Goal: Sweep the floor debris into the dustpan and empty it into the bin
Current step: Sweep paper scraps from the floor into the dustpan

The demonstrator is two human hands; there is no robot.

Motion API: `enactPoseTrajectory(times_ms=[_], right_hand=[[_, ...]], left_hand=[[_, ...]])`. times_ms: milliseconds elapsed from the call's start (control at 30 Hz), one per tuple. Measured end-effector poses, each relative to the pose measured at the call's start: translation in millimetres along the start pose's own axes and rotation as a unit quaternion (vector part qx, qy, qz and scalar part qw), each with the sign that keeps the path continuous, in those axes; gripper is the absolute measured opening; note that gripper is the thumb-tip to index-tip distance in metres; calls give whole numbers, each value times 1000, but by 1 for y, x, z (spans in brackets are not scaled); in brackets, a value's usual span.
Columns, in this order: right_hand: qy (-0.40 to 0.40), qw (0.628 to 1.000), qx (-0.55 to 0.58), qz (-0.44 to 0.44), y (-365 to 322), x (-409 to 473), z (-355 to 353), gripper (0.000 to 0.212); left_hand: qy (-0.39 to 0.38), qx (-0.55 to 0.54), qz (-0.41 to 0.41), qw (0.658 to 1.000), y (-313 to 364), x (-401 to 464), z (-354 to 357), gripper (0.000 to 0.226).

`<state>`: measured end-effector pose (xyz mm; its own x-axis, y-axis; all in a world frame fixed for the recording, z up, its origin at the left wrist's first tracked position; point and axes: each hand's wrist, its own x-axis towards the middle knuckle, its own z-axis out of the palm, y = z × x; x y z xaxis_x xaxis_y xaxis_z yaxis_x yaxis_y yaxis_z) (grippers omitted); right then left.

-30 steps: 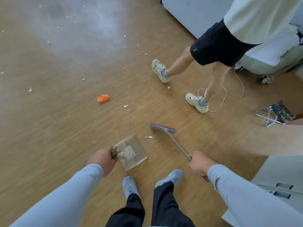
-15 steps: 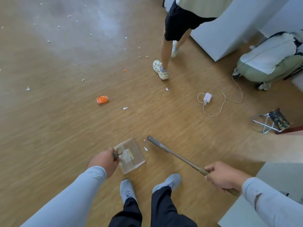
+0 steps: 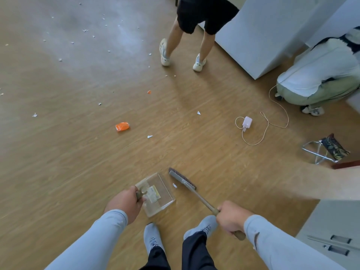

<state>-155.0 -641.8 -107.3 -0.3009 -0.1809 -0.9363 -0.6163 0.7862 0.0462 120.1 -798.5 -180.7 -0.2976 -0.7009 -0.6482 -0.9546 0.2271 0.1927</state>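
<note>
Left hand: While it lies low on the brown wooden floor [image 3: 78, 162], the see-through plastic dustpan [image 3: 158, 193] is held by its handle in the left hand [image 3: 124, 204].
Right hand: the right hand [image 3: 231, 218] grips the long brown-handled brush [image 3: 191, 189].
Scrap: a small white paper bit [image 3: 174, 185] lies between brush and dustpan.
Farther off: an orange wrapper [image 3: 122, 126].

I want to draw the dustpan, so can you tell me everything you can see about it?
The dustpan is small and see-through, like clear plastic, with low walls and a comb-like row of teeth near the back. A pale label shows at its middle. Its short tan handle is in the grip of the left hand. It sits low on the wooden floor, open edge toward the brush. A white scrap lies between them.
</note>
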Motion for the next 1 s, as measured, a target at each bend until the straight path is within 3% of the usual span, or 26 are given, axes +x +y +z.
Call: enactPoseTrajectory(times_ms=[200, 367, 567, 767, 1000], right_hand=[[34, 997, 60, 13, 25, -9, -19, 31], [47, 998, 14, 32, 25, -13, -10, 31], [-15, 999, -47, 12, 5, -25, 9, 29], [-70, 996, 53, -25, 37, -39, -22, 27], [-34, 991, 123, -41, 54, -51, -55, 29]], left_hand=[[1, 0, 0, 1000, 0, -2, 1, 24], [-6, -5, 2, 1000, 0, -1, 0, 26], [-10, -3, 1, 1000, 1, -3, 0, 25], [-10, 2, 0, 1000, 1, -2, -2, 24], [-13, -1, 2, 1000, 0, -2, -3, 24]])
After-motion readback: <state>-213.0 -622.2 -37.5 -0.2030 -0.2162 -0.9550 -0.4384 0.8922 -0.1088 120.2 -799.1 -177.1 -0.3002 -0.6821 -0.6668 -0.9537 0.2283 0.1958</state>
